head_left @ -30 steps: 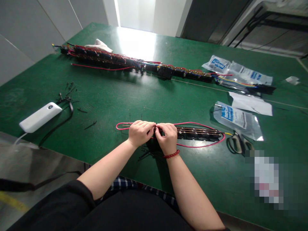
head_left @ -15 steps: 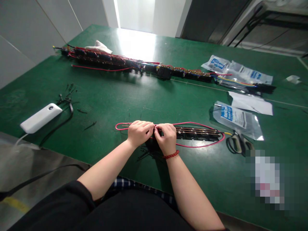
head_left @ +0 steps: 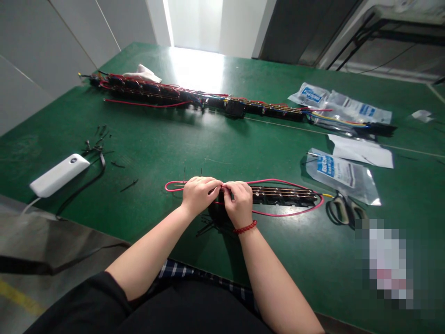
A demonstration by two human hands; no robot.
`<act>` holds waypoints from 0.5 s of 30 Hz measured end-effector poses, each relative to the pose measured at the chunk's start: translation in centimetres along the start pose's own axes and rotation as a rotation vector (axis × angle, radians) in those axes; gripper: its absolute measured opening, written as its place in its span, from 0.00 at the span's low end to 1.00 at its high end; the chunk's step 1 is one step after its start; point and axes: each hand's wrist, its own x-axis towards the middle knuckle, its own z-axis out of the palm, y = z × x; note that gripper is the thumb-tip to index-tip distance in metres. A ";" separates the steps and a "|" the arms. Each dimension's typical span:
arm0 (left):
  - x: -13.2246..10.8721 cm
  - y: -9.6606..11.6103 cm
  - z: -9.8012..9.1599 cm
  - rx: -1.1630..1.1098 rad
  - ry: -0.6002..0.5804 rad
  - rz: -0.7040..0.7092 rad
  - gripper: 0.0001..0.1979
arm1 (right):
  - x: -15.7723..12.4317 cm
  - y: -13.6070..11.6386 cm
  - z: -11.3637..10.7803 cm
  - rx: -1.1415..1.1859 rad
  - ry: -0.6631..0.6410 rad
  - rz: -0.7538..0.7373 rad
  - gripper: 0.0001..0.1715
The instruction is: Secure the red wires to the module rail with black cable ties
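Observation:
My left hand point(head_left: 200, 195) and my right hand point(head_left: 239, 204) meet with their fingertips pinched together on the near end of a black strip assembly point(head_left: 281, 195). The strip has thin copper-coloured bars along it. A loop of red wire point(head_left: 288, 214) runs around the strip on both sides and passes under my hands. My fingers hide the exact point of the grip. Black clipped ends of cable ties lie just below my hands.
A long wired black assembly point(head_left: 194, 98) and white cloth point(head_left: 142, 73) lie across the far side of the green mat point(head_left: 146, 139). Scissors point(head_left: 344, 208), plastic bags point(head_left: 339, 175) and white paper point(head_left: 361, 152) are to the right. A white power bank point(head_left: 60, 175) is to the left.
My hands keep their grip on the strip, with only a slight shift left. The whole table sits slightly lower in the view.

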 end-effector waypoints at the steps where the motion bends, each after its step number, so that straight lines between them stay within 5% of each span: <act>1: 0.1 0.0 -0.1 -0.005 -0.012 -0.001 0.07 | 0.0 0.0 0.0 -0.001 -0.001 0.002 0.06; 8: 0.9 0.6 -0.7 -0.021 -0.130 -0.054 0.06 | 0.1 -0.1 0.0 -0.035 -0.005 0.011 0.05; 15: 0.9 0.8 -0.6 -0.065 -0.087 -0.111 0.05 | 0.1 -0.1 0.1 -0.062 -0.010 0.007 0.05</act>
